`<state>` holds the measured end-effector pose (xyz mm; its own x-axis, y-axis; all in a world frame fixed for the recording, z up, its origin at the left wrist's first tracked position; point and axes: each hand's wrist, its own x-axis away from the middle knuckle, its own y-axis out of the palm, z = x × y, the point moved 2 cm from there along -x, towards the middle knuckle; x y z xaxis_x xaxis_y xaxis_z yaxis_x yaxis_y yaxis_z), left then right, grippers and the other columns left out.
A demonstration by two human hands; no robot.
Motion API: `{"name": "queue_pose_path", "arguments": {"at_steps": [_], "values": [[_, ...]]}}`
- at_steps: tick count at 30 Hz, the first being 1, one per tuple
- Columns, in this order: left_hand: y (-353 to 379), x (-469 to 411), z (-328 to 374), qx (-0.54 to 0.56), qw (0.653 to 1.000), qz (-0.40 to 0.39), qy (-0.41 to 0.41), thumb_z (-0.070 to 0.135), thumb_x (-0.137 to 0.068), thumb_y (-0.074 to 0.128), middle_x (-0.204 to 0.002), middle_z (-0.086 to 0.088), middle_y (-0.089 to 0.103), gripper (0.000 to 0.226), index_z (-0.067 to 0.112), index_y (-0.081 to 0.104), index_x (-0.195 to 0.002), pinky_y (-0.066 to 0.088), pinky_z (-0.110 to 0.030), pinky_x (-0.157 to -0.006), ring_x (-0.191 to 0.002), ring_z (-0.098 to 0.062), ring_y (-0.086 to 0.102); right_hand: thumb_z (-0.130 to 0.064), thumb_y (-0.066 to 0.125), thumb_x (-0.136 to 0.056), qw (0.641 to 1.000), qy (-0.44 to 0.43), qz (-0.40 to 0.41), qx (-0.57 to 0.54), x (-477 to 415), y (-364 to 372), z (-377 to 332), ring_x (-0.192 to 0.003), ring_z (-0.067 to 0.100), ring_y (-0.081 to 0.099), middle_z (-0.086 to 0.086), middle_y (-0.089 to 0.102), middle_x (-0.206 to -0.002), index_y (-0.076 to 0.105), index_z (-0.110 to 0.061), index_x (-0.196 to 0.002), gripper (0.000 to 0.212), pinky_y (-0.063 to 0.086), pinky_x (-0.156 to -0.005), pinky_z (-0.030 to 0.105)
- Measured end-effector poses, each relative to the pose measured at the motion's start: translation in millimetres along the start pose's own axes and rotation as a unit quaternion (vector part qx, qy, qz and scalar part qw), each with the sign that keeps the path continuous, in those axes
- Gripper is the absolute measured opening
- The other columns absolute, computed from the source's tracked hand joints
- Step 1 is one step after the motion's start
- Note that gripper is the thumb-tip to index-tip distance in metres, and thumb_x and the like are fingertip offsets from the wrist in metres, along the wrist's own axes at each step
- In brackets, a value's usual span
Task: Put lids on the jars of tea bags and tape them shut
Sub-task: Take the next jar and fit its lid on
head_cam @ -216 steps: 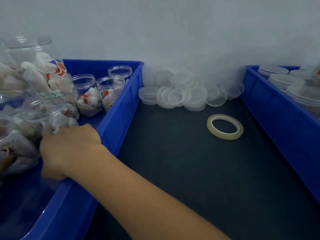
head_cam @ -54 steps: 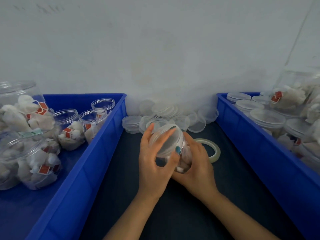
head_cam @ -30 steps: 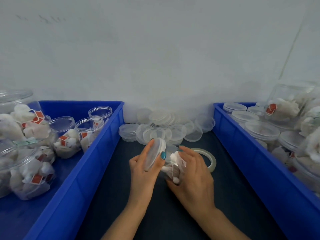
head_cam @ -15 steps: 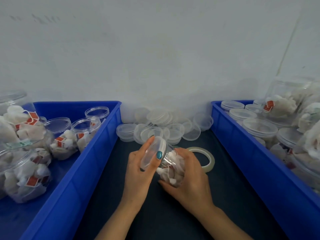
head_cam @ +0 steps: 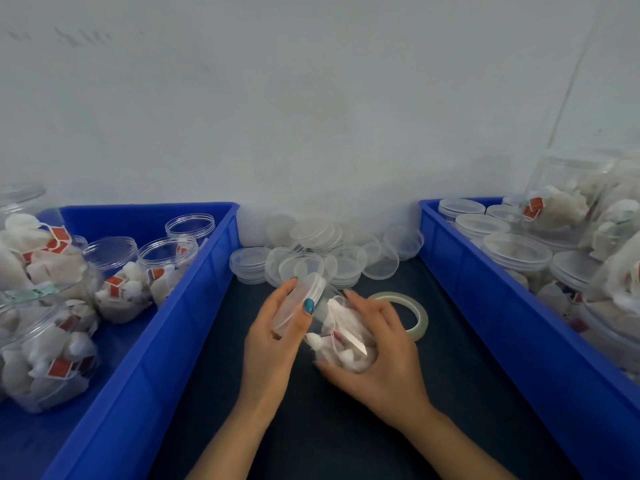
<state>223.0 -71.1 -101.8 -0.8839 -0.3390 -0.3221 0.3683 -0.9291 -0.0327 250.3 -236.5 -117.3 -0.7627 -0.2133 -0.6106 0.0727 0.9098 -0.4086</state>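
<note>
The jar (head_cam: 344, 336) lay tilted on its side in the air over the middle of the bench (head_cam: 346, 427), mouth turned left, between the two blue bins. The right hand (head_cam: 379, 358) cupped it from the right, fingers curled round its wall and base. The left hand (head_cam: 273, 341) pinched the lid (head_cam: 299, 301) by its rim, thumb on the near face and fingers behind, right at the jar's mouth. With clear plastic against clear plastic, it was hard to say whether the lid had met the mouth yet.

The jar looked like thin clear plastic packed with soft tea bags, so probably light, smooth and a little slippery, with a wall that would flex under a hard squeeze. The best hold seemed to be round the body near the base, leaving the mouth free. The lid was a thin disc, likely to bend, and best taken by its edge. A bag near the mouth might catch under the rim.

The tape (head_cam: 414, 315) lay flat just beyond the right hand, towards the bench's far edge, where spare lids (head_cam: 311, 247) were heaped.
</note>
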Motion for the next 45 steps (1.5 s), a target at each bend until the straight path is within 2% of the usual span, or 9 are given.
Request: {"name": "queue_pose_path", "arguments": {"at_steps": [4,8,13,16,23,28,35,41,45], "values": [[-1,-1,2,0.027,0.999,-0.011,0.015,0.054,-0.079,0.066,-0.117,0.03,0.065,0.059,0.03,0.059,-0.132,0.047,-0.003,-0.077,-0.106,0.009,0.063,-0.053,0.083,-0.061,0.964,0.123,-0.061,-0.228,-3,-1,5,-0.108,0.007,0.066,-0.016,0.067,-0.116,0.06,-0.025,-0.126,0.075,0.051,-0.084,0.018],[-5,0,-1,0.032,0.999,-0.012,0.006,0.069,-0.071,0.064,-0.123,0.028,0.064,0.066,0.043,0.056,-0.131,0.047,-0.006,-0.082,-0.112,0.008,0.061,-0.048,0.08,-0.062,0.938,0.154,-0.103,-0.293,-8,-1,9,-0.106,0.017,0.069,-0.001,0.072,-0.113,0.066,-0.016,-0.12,0.068,0.054,-0.084,0.024],[-4,-2,-3,0.076,0.997,-0.013,-0.026,0.074,-0.065,0.073,-0.13,0.012,0.066,0.069,0.052,0.056,-0.128,0.049,-0.047,-0.103,-0.119,-0.012,0.064,-0.055,0.085,-0.063,0.986,0.085,-0.037,-0.141,1,5,0,-0.111,0.007,0.065,-0.017,0.065,-0.119,0.057,-0.036,-0.126,0.071,0.052,-0.085,0.018],[-2,-3,-5,0.093,0.994,0.001,-0.049,0.081,-0.052,0.079,-0.128,0.007,0.068,0.076,0.054,0.061,-0.12,0.045,-0.055,-0.107,-0.12,-0.018,0.065,-0.06,0.084,-0.064,0.999,-0.03,-0.003,0.044,1,3,-5,-0.117,0.002,0.059,-0.022,0.055,-0.13,0.049,-0.041,-0.134,0.08,0.049,-0.085,0.01],[2,0,0,0.071,0.997,-0.004,-0.035,0.074,-0.051,0.082,-0.128,0.013,0.067,0.08,0.048,0.063,-0.124,0.052,-0.05,-0.101,-0.119,-0.015,0.065,-0.061,0.084,-0.063,0.995,-0.055,-0.044,0.066,1,0,-4,-0.116,0.0,0.058,-0.021,0.055,-0.133,0.043,-0.033,-0.145,0.096,0.053,-0.092,0.024],[1,4,8,0.046,0.999,-0.016,0.007,0.062,-0.058,0.08,-0.123,0.015,0.068,0.074,0.039,0.063,-0.126,0.059,-0.025,-0.08,-0.113,-0.009,0.066,-0.048,0.091,-0.063,0.996,-0.036,-0.081,-0.012,-1,-2,-3,-0.109,0.007,0.066,-0.017,0.066,-0.123,0.048,-0.028,-0.147,0.096,0.056,-0.089,0.031],[1,4,9,0.052,0.998,-0.004,0.033,0.073,-0.05,0.085,-0.123,0.017,0.066,0.086,0.048,0.057,-0.127,0.06,-0.033,-0.085,-0.113,-0.01,0.066,-0.025,0.088,-0.077,0.969,0.019,-0.155,-0.193,-1,6,0,-0.128,0.011,0.058,-0.012,0.059,-0.138,0.041,-0.032,-0.147,0.085,0.05,-0.101,0.026],[2,0,6,0.033,0.999,-0.005,0.017,0.055,-0.055,0.093,-0.116,0.024,0.067,0.093,0.034,0.052,-0.136,0.055,-0.018,-0.087,-0.108,0.002,0.064,-0.065,0.055,-0.082,0.954,-0.051,-0.26,0.141,-11,-9,20,-0.139,-0.012,0.017,-0.023,0.028,-0.152,0.02,-0.037,-0.155,0.085,0.017,-0.124,0.039],[10,6,8,-0.004,0.999,-0.032,0.026,0.048,-0.051,0.091,-0.117,0.029,0.064,0.091,0.034,0.051,-0.131,0.05,-0.013,-0.092,-0.112,0.005,0.061,-0.049,0.045,-0.099,0.972,0.039,-0.134,0.187,-26,-44,48,-0.134,0.005,0.04,-0.015,0.048,-0.141,0.052,-0.031,-0.14,0.045,0.031,-0.116,0.036]]}}
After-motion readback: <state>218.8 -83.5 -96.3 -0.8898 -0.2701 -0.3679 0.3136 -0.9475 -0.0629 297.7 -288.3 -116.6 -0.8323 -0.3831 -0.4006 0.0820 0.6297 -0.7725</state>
